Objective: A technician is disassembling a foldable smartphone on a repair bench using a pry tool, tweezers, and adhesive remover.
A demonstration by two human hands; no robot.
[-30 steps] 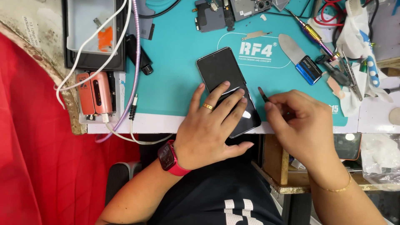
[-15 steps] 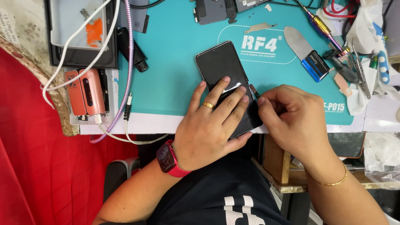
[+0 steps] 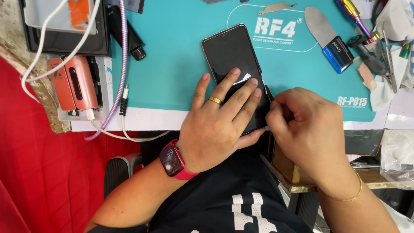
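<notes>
Fingers of the left hand are spreading flat across the lower half of a black smartphone, pressing it down rather than gripping it; a gold ring is showing on one finger and a red smartwatch is sitting on the wrist. The smartphone is lying screen up on a teal work mat, its lower end reaching the mat's near edge. The right hand is curling tightly just right of the smartphone, its fingertips pinching a thin dark tool that is touching the smartphone's right edge; how much of the tool is inside the grip is hidden. A thin gold bracelet is circling that wrist.

Right of the smartphone, well apart, a metal pry blade with a blue handle is lying on the mat, with a cluster of screwdrivers and tweezers beyond it. Left of the smartphone, an orange device is resting off the mat, with white and purple cables running beside it. A black tray is sitting behind the orange device.
</notes>
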